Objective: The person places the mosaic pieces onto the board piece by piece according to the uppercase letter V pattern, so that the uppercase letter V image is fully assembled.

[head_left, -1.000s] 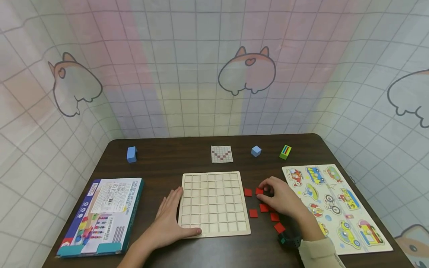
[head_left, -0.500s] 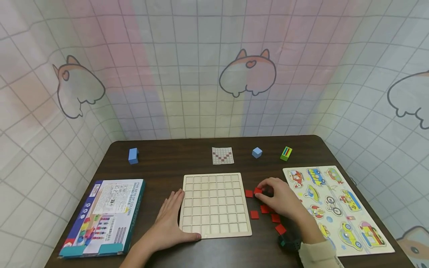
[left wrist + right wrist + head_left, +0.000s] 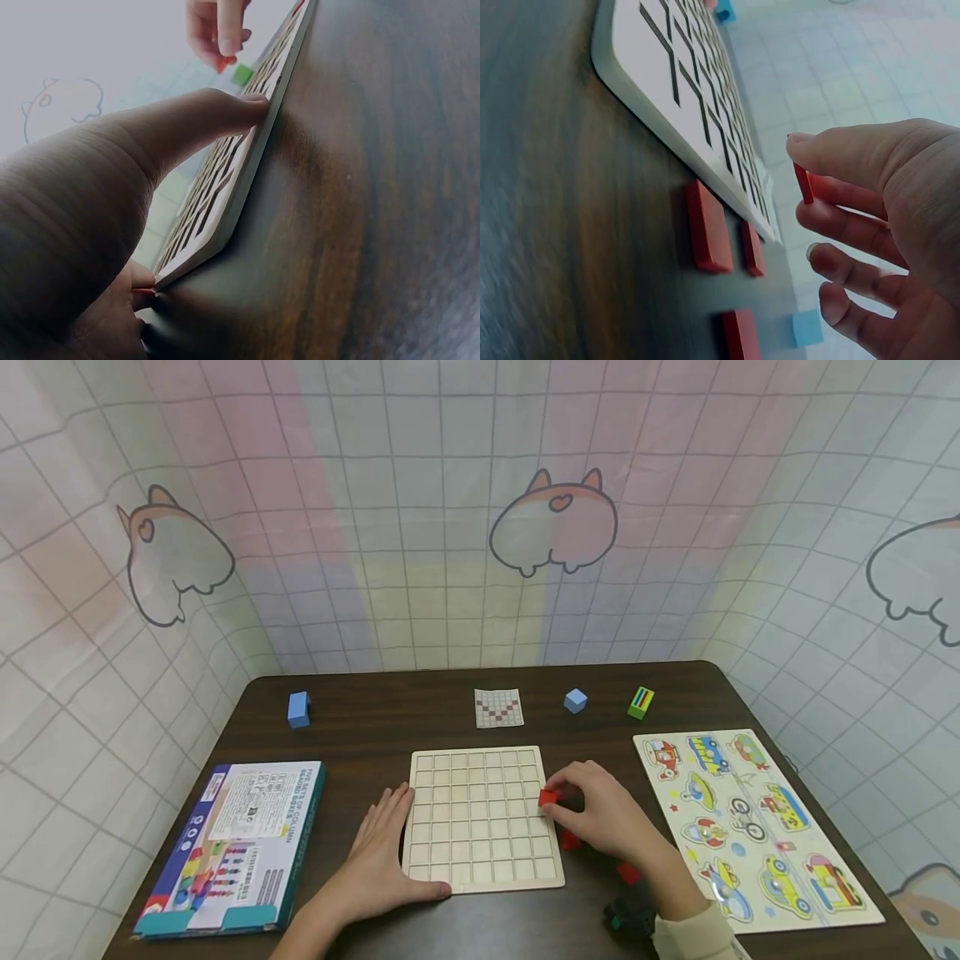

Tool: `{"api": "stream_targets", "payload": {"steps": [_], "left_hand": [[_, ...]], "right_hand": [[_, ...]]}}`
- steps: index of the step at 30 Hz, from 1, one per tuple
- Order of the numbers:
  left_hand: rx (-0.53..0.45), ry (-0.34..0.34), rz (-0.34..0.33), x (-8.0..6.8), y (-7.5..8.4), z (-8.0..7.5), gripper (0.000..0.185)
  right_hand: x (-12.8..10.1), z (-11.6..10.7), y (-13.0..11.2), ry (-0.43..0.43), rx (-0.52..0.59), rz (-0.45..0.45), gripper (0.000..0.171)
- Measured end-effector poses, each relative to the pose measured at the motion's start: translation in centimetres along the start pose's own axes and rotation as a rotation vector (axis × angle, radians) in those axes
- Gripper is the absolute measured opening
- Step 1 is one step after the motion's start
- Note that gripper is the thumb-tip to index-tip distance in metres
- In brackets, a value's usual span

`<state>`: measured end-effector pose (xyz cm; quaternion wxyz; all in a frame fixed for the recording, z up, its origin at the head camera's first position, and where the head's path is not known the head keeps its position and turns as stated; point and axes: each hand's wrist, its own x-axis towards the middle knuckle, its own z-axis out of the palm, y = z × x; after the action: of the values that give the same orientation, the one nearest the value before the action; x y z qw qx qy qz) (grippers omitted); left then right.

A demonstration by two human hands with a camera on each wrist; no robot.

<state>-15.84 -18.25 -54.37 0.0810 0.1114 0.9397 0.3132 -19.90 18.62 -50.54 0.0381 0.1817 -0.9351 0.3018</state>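
Observation:
A pale wooden grid board [image 3: 480,818] lies flat in the middle of the table in the head view. My left hand [image 3: 378,864] spreads around its near left corner, fingers straight along the left edge. In the left wrist view the thumb [image 3: 217,116] rests on the board's rim. My right hand [image 3: 603,814] pinches a small red square tile [image 3: 803,184] between thumb and fingers, raised beside the board's right edge. Several more red tiles [image 3: 709,229] lie on the table by that edge, partly hidden under the right hand in the head view.
A boxed bead set [image 3: 232,847] lies at the left, a vehicle puzzle board [image 3: 750,835] at the right. Along the back are a blue block [image 3: 297,709], a pattern card [image 3: 498,708], a light blue cube [image 3: 575,701] and a green block [image 3: 641,703]. A dark object [image 3: 630,917] sits by the right wrist.
My right hand has picked up a red tile from the table and carried it left to the board's right edge. The left hand has stayed in place.

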Motion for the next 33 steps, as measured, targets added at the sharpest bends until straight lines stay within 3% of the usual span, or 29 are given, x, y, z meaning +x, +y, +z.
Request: {"api": "stream_targets", "payload": {"steps": [11,24,33], "left_hand": [[0.005,0.002,0.008,-0.1,0.1,-0.2,0.159],[0.004,0.014,0.012,0.0,0.0,0.1,0.157],[-0.006,0.024,0.021,-0.2,0.2,-0.1,0.155]], "right_hand": [[0.3,1.0,-1.9,-0.024,0.011,-0.050,0.021],[-0.1,2.8,-3.9,-0.005,0.052,-0.195,0.018],[-0.2,4.3,-5.7,-0.083,0.063,-0.151,0.016]]}}
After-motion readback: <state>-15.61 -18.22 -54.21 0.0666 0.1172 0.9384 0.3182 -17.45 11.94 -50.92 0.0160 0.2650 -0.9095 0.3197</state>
